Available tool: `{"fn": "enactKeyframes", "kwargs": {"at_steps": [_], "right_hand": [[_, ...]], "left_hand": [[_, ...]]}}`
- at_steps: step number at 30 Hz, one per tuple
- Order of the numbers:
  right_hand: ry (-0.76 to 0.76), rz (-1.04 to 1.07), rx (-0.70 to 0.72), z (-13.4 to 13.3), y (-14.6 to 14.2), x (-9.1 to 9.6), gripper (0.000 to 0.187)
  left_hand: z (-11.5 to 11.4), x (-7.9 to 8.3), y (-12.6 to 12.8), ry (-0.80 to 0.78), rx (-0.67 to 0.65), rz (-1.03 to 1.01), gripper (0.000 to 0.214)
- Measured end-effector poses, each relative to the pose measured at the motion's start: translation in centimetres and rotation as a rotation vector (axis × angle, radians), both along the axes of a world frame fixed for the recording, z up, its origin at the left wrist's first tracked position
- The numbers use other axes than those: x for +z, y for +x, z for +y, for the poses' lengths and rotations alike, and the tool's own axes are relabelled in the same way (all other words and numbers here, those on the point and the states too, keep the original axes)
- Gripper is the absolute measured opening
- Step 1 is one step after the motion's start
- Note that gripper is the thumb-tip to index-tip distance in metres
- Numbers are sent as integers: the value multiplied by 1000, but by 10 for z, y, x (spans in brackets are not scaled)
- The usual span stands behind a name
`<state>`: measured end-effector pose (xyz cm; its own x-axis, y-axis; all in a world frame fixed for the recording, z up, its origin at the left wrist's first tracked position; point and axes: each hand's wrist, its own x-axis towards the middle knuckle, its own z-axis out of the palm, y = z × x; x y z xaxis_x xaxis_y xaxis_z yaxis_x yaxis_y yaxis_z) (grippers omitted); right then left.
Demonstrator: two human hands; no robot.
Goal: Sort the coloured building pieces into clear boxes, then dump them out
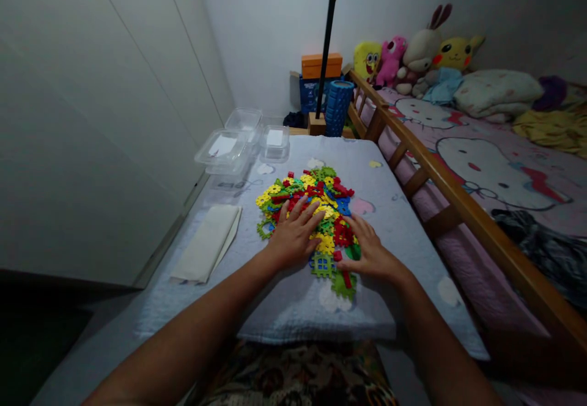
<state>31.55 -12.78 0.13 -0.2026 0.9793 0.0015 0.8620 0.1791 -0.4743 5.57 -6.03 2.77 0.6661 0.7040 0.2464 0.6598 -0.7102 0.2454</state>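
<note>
A loose heap of plastic building pieces (324, 244) in red, yellow, green and blue lies on a cloth-covered table (293, 314). Flower-shaped pieces, square frames and short bars show among them. My left hand (296, 235) rests on the left and middle of the heap, fingers spread. At the heap's right edge is my right hand (371, 250), its fingers apart and touching the pieces there. Near it lie a green toothed piece (342, 287) and a green window-like frame (322, 265). Some pieces are hidden under both hands.
Clear plastic boxes (222, 149) with lids stand at the table's far left. A folded pale sheet (206, 244) lies at the left. A wooden bed rail (440, 192) runs along the right side, and a white cabinet (114, 118) along the left. A blue foam roller (338, 109) stands behind.
</note>
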Motion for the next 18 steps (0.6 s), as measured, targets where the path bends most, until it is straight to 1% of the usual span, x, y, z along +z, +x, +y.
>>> {"fn": "enactKeyframes", "kwargs": {"at_steps": [3,6,9,13,16,18], "right_hand": [[-67,-74,7,-6,-19,-5,125],[-28,-111,-33,0,-28,-10,123],[63,-100,-48,13,-25,-11,110],[171,-72,-24,35,-15,-10,86],[225,-41,-8,54,-15,-9,68],[251,-17,-32,66,-19,-9,58]], "left_hand": [[16,0,13,-27,12,37,56],[16,-6,12,-41,1,46,50],[4,-12,-2,-4,2,4,41],[-9,-15,-22,9,-7,-42,32],[-13,-16,-31,10,-23,-58,30],[-16,-16,-34,24,-37,-66,31]]}}
